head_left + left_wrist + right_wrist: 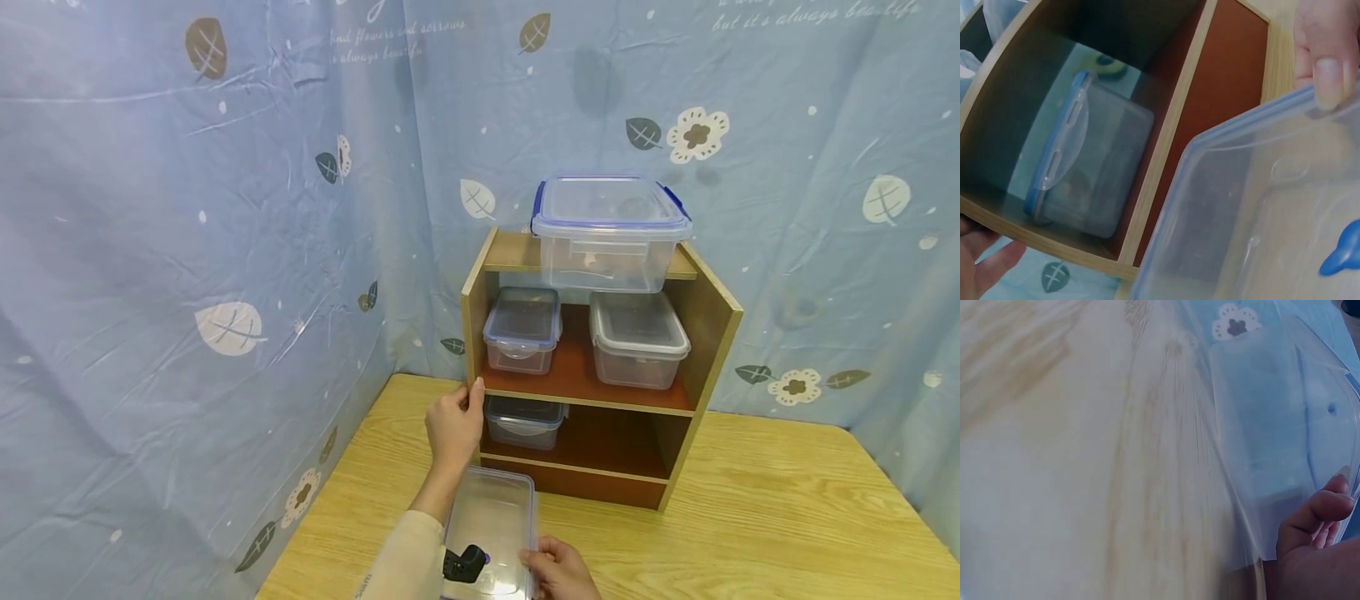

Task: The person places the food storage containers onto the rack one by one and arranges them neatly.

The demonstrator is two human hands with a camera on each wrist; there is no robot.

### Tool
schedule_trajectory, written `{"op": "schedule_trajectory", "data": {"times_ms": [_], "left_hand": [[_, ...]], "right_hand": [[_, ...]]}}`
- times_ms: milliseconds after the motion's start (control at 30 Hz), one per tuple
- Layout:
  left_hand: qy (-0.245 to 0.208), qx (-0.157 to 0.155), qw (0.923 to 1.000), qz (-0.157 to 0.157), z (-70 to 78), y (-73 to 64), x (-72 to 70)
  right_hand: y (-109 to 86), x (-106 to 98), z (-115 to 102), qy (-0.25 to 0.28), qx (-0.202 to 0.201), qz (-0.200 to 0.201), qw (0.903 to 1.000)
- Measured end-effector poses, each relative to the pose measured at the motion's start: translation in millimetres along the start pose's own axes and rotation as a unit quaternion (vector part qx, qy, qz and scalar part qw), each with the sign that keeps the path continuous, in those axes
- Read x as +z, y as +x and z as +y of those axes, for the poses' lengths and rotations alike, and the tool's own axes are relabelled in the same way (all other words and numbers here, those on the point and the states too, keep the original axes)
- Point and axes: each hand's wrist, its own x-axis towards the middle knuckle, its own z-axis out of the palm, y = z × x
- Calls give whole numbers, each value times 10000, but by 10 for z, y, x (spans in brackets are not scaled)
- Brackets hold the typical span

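My left hand (453,427) grips the front edge of the left side panel (474,333) of a small wooden shelf, its fingertips at the middle board. My right hand (558,568) holds a clear plastic storage box (495,517) by its right rim, thumb on top, in front of the shelf's lower left. A blue vent knob (1342,251) shows on its lid in the left wrist view. In the right wrist view, fingers curl at the side of the box (1260,425). Another lidded box (1097,162) stands in the lower compartment, at the left.
On the middle board stand a blue-rimmed box (522,329) at left and a white-rimmed box (640,337) at right. A larger box with blue clips (607,233) sits on top. Wooden table (787,508) extends rightward; printed blue cloth (225,167) hangs behind and at left.
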Motion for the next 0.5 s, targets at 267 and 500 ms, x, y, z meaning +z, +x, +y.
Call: {"op": "schedule_trajectory", "data": {"times_ms": [267,500], "left_hand": [[14,-133,9999,-106,-3,-1,8],[-37,-105,9999,-113,-9,-5,13]], "right_hand": [[-84,-125,-27,-75,-2,-38,10000],[-111,-244,-41,-115,-30,-168,9998]]}}
